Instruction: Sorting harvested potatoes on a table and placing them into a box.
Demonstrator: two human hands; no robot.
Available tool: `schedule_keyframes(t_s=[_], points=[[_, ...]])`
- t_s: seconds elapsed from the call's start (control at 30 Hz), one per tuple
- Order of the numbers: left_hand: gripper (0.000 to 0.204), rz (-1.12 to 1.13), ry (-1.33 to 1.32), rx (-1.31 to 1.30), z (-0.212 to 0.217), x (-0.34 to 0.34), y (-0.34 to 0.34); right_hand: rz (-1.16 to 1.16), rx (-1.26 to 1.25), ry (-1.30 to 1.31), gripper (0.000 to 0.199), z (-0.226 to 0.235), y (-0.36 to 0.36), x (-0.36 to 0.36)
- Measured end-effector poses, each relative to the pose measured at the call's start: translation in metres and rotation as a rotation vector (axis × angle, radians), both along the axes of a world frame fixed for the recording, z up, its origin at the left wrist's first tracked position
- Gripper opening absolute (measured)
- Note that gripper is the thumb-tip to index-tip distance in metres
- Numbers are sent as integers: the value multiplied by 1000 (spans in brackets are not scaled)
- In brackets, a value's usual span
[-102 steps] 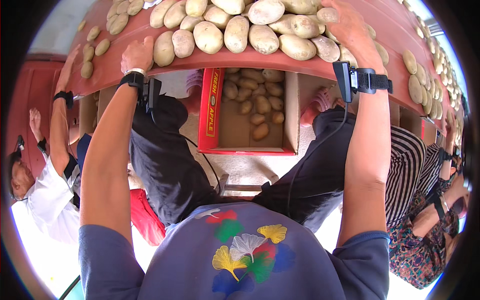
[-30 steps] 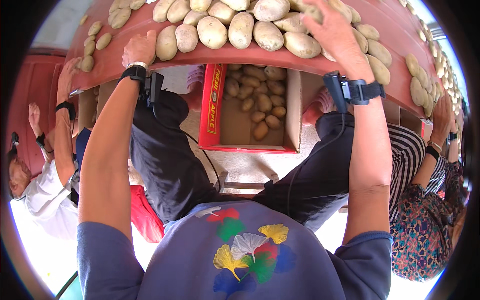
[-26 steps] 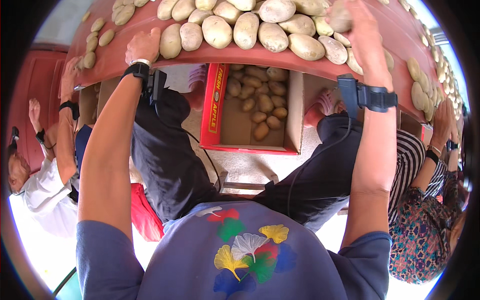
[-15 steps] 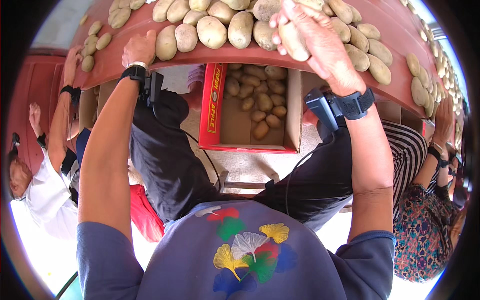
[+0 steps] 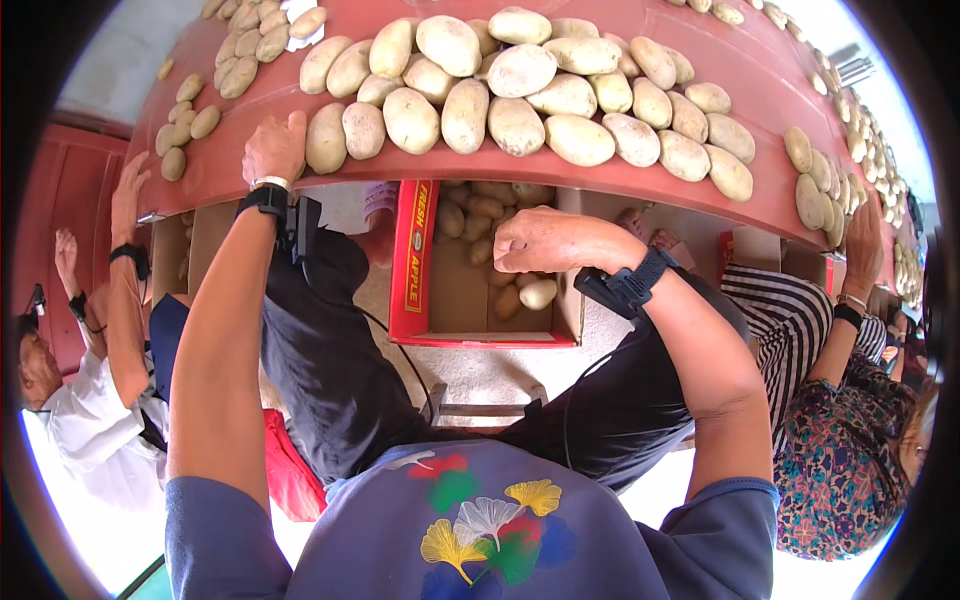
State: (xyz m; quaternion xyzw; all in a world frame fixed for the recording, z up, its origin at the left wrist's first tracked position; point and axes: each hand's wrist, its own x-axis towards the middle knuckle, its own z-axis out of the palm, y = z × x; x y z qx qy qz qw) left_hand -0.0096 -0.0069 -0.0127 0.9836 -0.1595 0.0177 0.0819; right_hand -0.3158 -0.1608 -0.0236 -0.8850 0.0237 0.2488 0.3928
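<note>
Over the cardboard box point(image 5: 408, 265) below the table edge, my right hand point(image 5: 535, 240) is closed, its fingers curled down. Whether it grips anything is hidden behind the knuckles. Under it, several potatoes point(image 5: 538, 293) lie inside the box. My left hand point(image 5: 275, 148) rests curled in a loose fist at the red table's near edge, just left of the front potato point(image 5: 326, 138); no object shows in it. Along the middle of that edge the potatoes form a heap, with one large pale potato point(image 5: 580, 140) in its front row.
The red table point(image 5: 240, 110) curves across the top. Smaller groups of potatoes lie at left point(image 5: 183, 130) and right point(image 5: 815, 185). One person in a white shirt point(image 5: 95, 410) sits to my left, another in a patterned top point(image 5: 850, 470) to my right, each with a hand near the table.
My right hand has gone from the table edge, where it held a potato, down over the box. That potato now appears to lie in the front row. My left hand stays put; the view has shifted.
</note>
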Motion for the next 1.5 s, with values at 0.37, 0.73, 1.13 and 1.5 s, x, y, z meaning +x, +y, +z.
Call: schedule_keyframes(t_s=[0.37, 0.73, 1.13, 1.5], points=[[58, 12, 21, -3, -3, 2, 0, -936, 68, -1083, 17, 58, -126, -9], [60, -38, -2, 5, -7, 10, 3, -986, -617, -607, 37, 31, -183, -1], [62, -49, 13, 38, -4, 7, 3, -1076, -448, -886, 31, 39, -172, -7], [60, -19, 6, 16, -4, 7, 1, -744, 1240, -632, 16, 63, -71, 1]])
